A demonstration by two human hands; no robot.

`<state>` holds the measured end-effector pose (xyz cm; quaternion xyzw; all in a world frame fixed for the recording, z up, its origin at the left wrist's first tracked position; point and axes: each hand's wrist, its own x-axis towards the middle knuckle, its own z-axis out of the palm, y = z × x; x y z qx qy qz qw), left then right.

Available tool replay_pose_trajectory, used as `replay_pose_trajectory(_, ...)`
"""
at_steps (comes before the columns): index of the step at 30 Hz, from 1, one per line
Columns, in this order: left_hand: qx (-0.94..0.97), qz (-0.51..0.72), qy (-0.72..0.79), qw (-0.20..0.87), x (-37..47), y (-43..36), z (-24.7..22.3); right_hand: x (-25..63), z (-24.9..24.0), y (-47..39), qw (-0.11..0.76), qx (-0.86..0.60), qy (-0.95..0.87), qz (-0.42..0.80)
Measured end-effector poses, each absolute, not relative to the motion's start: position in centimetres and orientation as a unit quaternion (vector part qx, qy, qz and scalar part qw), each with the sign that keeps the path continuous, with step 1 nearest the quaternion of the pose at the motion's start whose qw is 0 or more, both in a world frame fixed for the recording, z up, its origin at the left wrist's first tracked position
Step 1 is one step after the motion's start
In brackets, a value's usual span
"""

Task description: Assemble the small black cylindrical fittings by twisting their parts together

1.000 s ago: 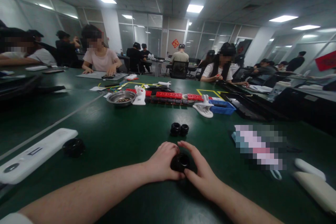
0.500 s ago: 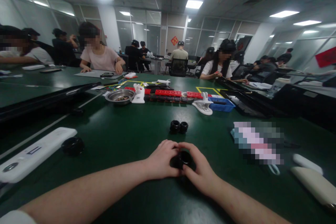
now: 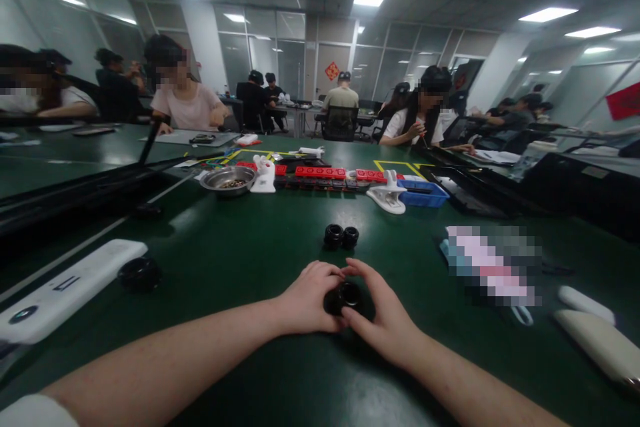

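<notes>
On the green table [image 3: 280,233], my left hand [image 3: 313,298] curls round the left side of a black ring-shaped part [image 3: 349,293]. My right hand [image 3: 383,313] curves about its right side, with thumb and forefinger touching or close to it. The fingertips of both hands nearly meet behind the part. Its lower portion is dark and hard to make out. Just beyond the hands, two black round parts [image 3: 341,237] stand side by side. A larger black round part [image 3: 140,273] lies at the left, beside a white elongated device [image 3: 75,287].
Farther back are a metal bowl [image 3: 229,180], white clamps [image 3: 263,175], a red strip [image 3: 320,173] and a blue tray [image 3: 423,194]. A pixelated pouch [image 3: 490,263] and beige case [image 3: 600,347] lie right. People sit across the table.
My right hand has opened a little wider, its forefinger shifting away from the ring-shaped part. The part appears slightly farther left. The camera view has shifted a little.
</notes>
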<state>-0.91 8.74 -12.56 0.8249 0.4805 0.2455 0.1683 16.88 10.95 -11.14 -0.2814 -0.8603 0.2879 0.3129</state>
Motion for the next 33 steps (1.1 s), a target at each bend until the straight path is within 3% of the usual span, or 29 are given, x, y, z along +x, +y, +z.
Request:
replay_pose_trajectory(5, 0.825, 0.245, 0.485, 0.159, -0.7, 8.8, -12.6, 16.2, -11.1, 10.8, 0.306, -0.329, -0.843, 0.296)
replay_pose_trajectory(11, 0.816, 0.245, 0.496, 0.169, -0.7, 8.8, -12.5, 16.8, -10.9, 10.7, 0.31, -0.23, -0.878, 0.284)
replay_pose_trajectory(15, 0.818, 0.247, 0.492, 0.167, -0.8, 8.8, -12.4, 16.7, -11.1, 11.0, 0.333, -0.306, -0.853, 0.26)
replay_pose_trajectory(23, 0.811, 0.241, 0.505, 0.171, -0.5, 8.7, -12.1, 16.8, -11.5, 11.5, 0.306, -0.249, -0.836, 0.382)
replay_pose_trajectory(29, 0.81, 0.251, 0.5, 0.175, -0.6, 8.8, -12.4, 16.6, -11.8, 11.7, 0.335, -0.318, -0.829, 0.314)
replay_pose_trajectory(33, 0.815, 0.247, 0.495, 0.172, -0.8, 8.8, -12.7, 16.8, -11.3, 11.3, 0.299, -0.267, -0.852, 0.336)
